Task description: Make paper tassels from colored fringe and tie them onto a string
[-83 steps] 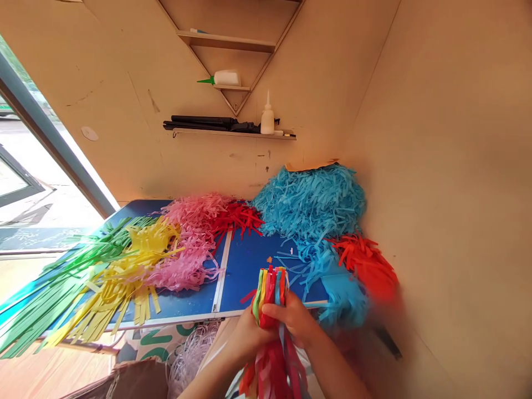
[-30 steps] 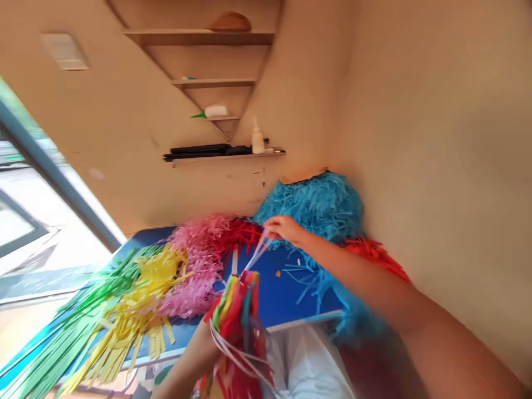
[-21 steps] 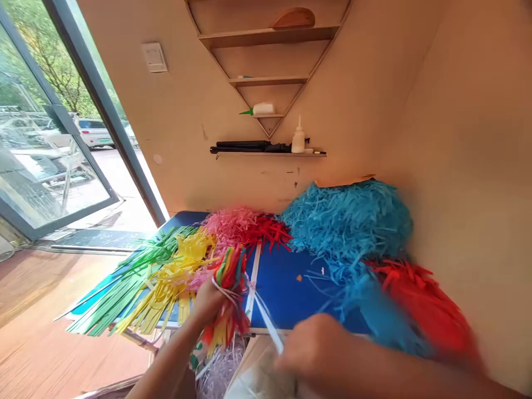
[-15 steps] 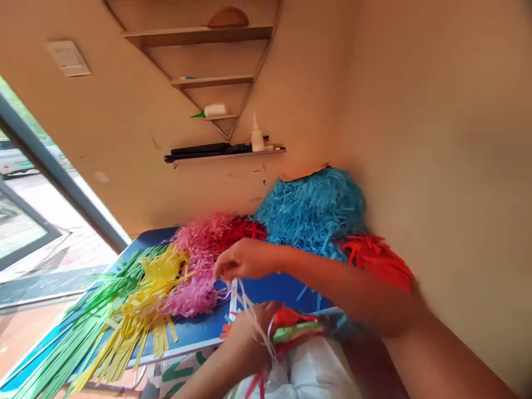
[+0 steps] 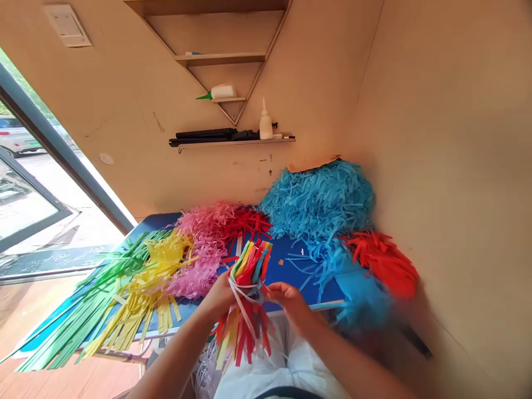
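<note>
My left hand point(image 5: 222, 295) is wrapped around the left side of a bundle of colourful paper strips point(image 5: 249, 266), held upright over my lap. Red, yellow, green, blue and orange ends fan out above and below the grip. White string point(image 5: 241, 305) circles the middle of the bundle, and loose strands of it hang down the front. At the bundle's right side is my right hand point(image 5: 288, 302), its fingers curled and the tips pinched together against the bundle's edge. What lies between those fingertips is hidden.
On the blue table point(image 5: 282, 277) lie green strips point(image 5: 83, 305), yellow strips point(image 5: 137, 288), pink shreds point(image 5: 203, 249), red strips point(image 5: 382, 260) and a large blue shredded heap point(image 5: 320, 199). A wall shelf point(image 5: 236, 143) holds a white bottle point(image 5: 266, 124). Walls stand behind and right.
My right hand has come down from above the table, where it was pulling the white string leftward, to the bundle's right side. The bundle has turned from lying sideways to upright and risen.
</note>
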`<state>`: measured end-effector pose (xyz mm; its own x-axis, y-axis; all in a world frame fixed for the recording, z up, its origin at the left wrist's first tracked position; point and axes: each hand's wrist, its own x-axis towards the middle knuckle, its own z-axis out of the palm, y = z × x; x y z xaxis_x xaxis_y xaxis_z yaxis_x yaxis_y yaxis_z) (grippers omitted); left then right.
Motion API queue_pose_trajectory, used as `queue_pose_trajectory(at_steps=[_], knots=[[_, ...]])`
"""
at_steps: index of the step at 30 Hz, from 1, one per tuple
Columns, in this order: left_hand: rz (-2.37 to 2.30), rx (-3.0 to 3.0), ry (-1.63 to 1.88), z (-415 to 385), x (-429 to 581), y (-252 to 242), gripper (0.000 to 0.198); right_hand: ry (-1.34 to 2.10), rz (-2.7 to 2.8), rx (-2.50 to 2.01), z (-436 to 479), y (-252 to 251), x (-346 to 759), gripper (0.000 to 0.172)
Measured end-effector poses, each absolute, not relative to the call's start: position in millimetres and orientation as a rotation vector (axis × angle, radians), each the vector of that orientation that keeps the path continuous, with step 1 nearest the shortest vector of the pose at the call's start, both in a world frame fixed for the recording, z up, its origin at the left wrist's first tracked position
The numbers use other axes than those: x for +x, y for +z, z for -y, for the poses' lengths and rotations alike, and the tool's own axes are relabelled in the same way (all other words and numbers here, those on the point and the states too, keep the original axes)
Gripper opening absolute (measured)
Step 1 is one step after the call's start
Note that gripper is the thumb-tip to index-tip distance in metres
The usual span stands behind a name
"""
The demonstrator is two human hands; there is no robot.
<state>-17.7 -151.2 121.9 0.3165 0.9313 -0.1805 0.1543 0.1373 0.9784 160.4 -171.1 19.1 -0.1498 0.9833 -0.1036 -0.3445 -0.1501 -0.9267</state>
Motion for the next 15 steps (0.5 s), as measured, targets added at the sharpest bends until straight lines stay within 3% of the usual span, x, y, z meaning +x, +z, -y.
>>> queue_pose_trajectory(at_steps=[8, 10, 13, 15], knots=[[-1.083, 1.234, 0.810, 144, -18, 117, 0.050, 1.583, 0.758, -0.846, 195, 15, 147, 0.043], [-1.093, 1.250, 0.828, 142, -16, 118, 0.048, 1.646, 0.768, -0.761, 203, 15, 143, 0.049], [-1.128, 1.276, 0.866, 136, -16, 124, 0.045, 1.969, 0.863, -0.569, 222, 11, 141, 0.065], [-1.188, 1.358, 0.904, 131, -20, 129, 0.043, 2.169, 1.012, -0.583, 234, 14, 154, 0.059]])
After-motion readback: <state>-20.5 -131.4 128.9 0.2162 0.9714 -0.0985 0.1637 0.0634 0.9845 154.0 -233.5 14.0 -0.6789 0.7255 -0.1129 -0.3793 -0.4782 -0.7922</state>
